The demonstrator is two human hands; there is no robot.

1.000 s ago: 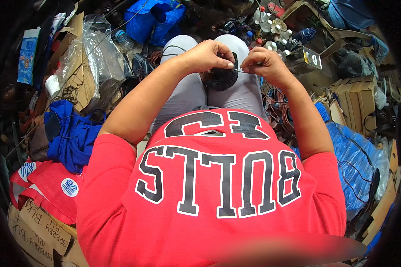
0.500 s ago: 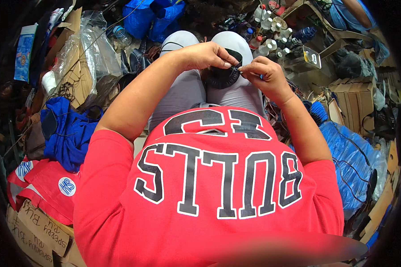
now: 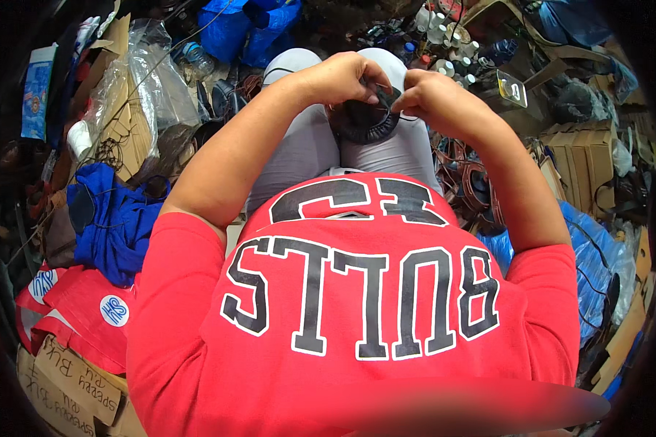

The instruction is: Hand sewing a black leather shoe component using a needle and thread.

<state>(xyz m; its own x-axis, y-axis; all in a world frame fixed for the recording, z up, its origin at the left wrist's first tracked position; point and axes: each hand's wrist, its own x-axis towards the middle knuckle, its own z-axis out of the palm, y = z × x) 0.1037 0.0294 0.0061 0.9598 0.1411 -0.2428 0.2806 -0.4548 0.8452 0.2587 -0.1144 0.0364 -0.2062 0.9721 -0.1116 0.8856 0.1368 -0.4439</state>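
Note:
A black rounded piece with a puckered rim (image 3: pixel 371 131) rests on my knees; it looks like leather, but its exact kind is unclear. Over its far left edge, my left hand (image 3: pixel 353 79) curls with thumb and fingers closed on the piece. My right hand (image 3: pixel 433 100) is pinched at the piece's right edge, fingertips pointing left. Whatever is in that pinch is too small to make out. A thin pale line, perhaps thread, shows between the two hands. Part of the piece's far side is hidden by my fingers.
Plastic bottles (image 3: pixel 444 65) cluster beyond my right knee, near a blue bag (image 3: pixel 248 29) at the far middle. Blue cloth (image 3: pixel 113 218) and red bags (image 3: pixel 87 313) lie on the left, above marked cardboard (image 3: pixel 73 386). Stacked cardboard (image 3: pixel 583 160) and blue plastic wrap (image 3: pixel 590 262) sit right.
My right hand has turned, with its back now facing up and its elbow swung outward. The left hand has lifted slightly farther away. The black piece stays on my knees.

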